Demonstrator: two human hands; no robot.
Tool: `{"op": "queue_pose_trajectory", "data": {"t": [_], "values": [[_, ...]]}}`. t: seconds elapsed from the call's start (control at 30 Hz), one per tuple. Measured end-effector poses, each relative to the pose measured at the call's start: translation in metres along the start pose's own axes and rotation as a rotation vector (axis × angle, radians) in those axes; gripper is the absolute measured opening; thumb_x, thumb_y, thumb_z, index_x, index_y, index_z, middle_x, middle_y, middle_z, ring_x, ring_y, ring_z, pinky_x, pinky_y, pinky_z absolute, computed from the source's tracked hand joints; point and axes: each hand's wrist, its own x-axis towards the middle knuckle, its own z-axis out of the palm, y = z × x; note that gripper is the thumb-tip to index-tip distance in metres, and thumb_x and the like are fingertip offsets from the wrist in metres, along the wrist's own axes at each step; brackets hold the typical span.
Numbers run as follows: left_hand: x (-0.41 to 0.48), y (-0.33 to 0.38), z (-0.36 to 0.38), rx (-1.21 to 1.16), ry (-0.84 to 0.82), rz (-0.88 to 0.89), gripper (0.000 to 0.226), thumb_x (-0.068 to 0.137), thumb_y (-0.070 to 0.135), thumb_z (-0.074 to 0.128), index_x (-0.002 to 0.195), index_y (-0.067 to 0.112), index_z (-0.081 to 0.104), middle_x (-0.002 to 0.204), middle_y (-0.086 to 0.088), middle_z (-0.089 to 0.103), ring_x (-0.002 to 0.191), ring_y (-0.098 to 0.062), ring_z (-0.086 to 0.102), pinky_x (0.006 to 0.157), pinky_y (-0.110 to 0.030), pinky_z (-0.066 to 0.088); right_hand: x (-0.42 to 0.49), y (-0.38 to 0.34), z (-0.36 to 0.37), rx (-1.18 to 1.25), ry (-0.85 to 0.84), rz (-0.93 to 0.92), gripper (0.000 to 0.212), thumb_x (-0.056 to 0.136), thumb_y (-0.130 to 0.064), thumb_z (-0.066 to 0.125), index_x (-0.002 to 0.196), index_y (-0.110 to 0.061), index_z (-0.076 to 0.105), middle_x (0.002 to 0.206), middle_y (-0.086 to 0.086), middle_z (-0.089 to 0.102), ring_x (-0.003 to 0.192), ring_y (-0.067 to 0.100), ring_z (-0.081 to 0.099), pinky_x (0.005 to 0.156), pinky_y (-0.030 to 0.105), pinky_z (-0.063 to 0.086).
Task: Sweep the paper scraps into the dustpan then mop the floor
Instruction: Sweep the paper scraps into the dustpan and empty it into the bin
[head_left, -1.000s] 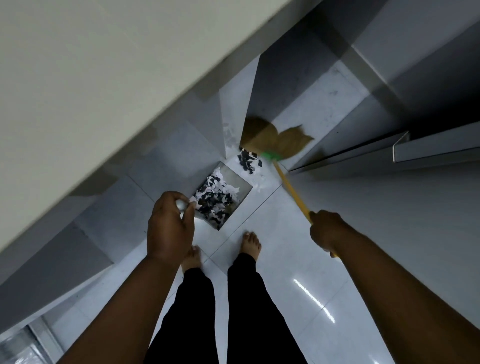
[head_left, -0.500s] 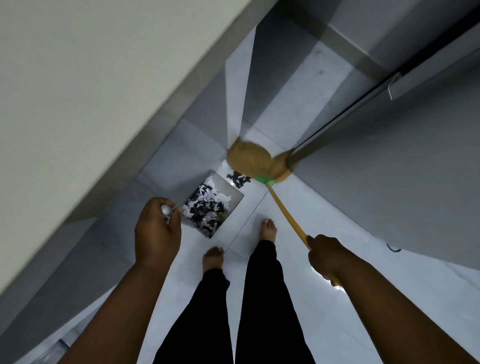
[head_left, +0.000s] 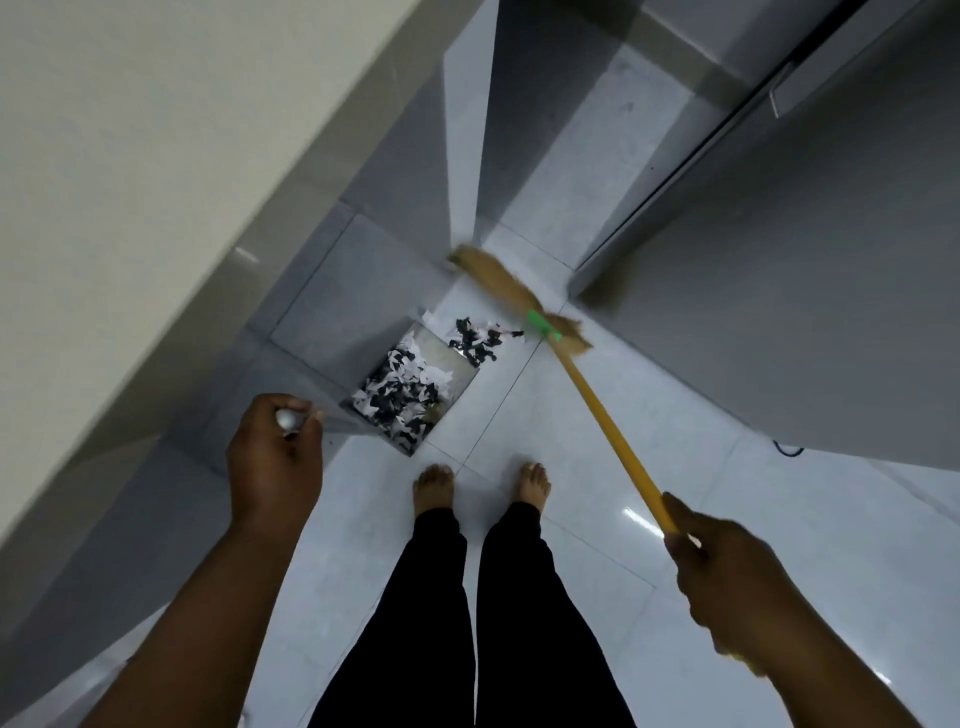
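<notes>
Black-and-white paper scraps (head_left: 480, 340) heaped at dustpan (head_left: 439, 344) lip, most inside. Left hand (head_left: 275, 457) curled round its handle, right hand (head_left: 727, 577) fingers wrapped round broom (head_left: 597, 410). Needed short low strokes, lip kept flat on floor.

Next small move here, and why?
Probably a short pull of the broom toward the dustpan: a clump of paper scraps lies at its mouth, right in front of the bristles. The left hand holds the pan's handle, the right hand grips the broomstick.

head view, looking steeply down, tilted, floor (head_left: 597, 467) near
</notes>
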Motion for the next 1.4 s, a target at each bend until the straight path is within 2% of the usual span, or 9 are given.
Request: {"op": "queue_pose_trajectory", "data": {"t": [0.27,0.4,0.5,0.7,0.93,1.13,1.27,1.3,1.4], "values": [[-0.014,0.014,-0.016,0.001,0.041,-0.053,0.011,0.089,0.009,0.070,0.094,0.011,0.059,0.086,0.002,0.062,0.076,0.011,0.056,0.068,0.006,0.035,0.024,-0.086,-0.015,0.379,-0.015,0.005,0.024,0.100,-0.020,0.045,0.116,-0.023,0.063,0.064,0.008,0.050,0.044,0.017,0.043,0.043,0.025,0.038],[-0.019,0.011,-0.020,-0.016,0.065,-0.055,0.013,0.089,0.006,0.069,0.095,0.011,0.059,0.087,0.001,0.063,0.083,0.023,0.055,0.070,0.006,0.037,0.063,-0.139,-0.015,0.241,0.063,-0.020,0.019,0.095,-0.008,0.046,0.082,-0.011,0.060,0.070,0.016,0.060,0.051,0.025,0.056,0.047,0.029,0.048],[-0.023,0.004,-0.021,-0.012,0.067,-0.067,0.014,0.089,0.007,0.070,0.094,0.013,0.059,0.089,0.000,0.064,0.083,0.022,0.055,0.071,0.004,0.038,0.105,-0.188,-0.007,0.140,0.049,0.040,0.015,0.092,0.001,0.050,0.078,0.002,0.054,0.076,0.019,0.061,0.063,0.029,0.059,0.068,0.038,0.053],[-0.026,-0.004,-0.025,-0.019,0.058,-0.066,0.015,0.088,0.008,0.071,0.094,0.014,0.059,0.088,0.001,0.064,0.084,0.020,0.056,0.071,0.004,0.039,0.127,-0.219,0.016,-0.346,0.014,-0.123,0.033,0.093,-0.006,0.050,0.124,0.003,0.057,0.114,0.019,0.062,0.095,0.027,0.060,0.087,0.039,0.051],[-0.018,-0.009,-0.030,0.011,0.020,-0.099,0.014,0.087,0.002,0.070,0.093,0.010,0.060,0.090,-0.007,0.066,0.076,0.006,0.055,0.070,0.007,0.035,0.094,-0.158,0.024,-0.426,-0.063,0.057,0.020,0.092,0.000,0.048,0.108,0.007,0.058,0.097,0.029,0.067,0.090,0.040,0.070,0.080,0.046,0.058],[-0.008,-0.018,-0.038,0.003,0.027,-0.093,0.013,0.087,0.000,0.068,0.093,0.009,0.061,0.091,-0.003,0.065,0.084,0.022,0.054,0.071,0.006,0.035,0.030,-0.070,-0.021,-0.216,0.003,-0.004,0.026,0.100,-0.034,0.041,0.107,-0.026,0.065,0.061,0.002,0.057,0.042,0.017,0.049,0.041,0.025,0.042],[0.003,-0.019,-0.039,0.032,0.024,-0.075,0.011,0.088,0.003,0.070,0.092,0.009,0.062,0.091,-0.004,0.066,0.076,0.002,0.055,0.072,0.002,0.037,-0.007,-0.053,-0.038,0.006,-0.037,0.154,0.055,0.099,-0.045,0.048,0.045,-0.041,0.060,0.035,-0.006,0.040,0.037,0.013,0.029,0.045,0.022,0.029],[0.006,-0.019,-0.038,0.037,0.022,-0.064,0.010,0.088,0.004,0.070,0.092,0.008,0.062,0.092,-0.007,0.067,0.080,-0.005,0.056,0.072,-0.004,0.041,-0.005,-0.053,-0.038,-0.055,0.006,0.112,0.050,0.099,-0.043,0.049,0.050,-0.041,0.061,0.037,-0.006,0.042,0.038,0.014,0.032,0.045,0.022,0.031],[0.015,-0.016,-0.032,0.046,0.012,-0.033,0.009,0.088,0.003,0.069,0.093,0.005,0.061,0.093,-0.011,0.067,0.086,-0.021,0.061,0.076,-0.024,0.045,0.018,-0.064,-0.029,-0.352,0.123,-0.083,0.030,0.102,-0.031,0.044,0.125,-0.028,0.062,0.063,-0.004,0.054,0.048,0.015,0.047,0.043,0.023,0.039]]}}
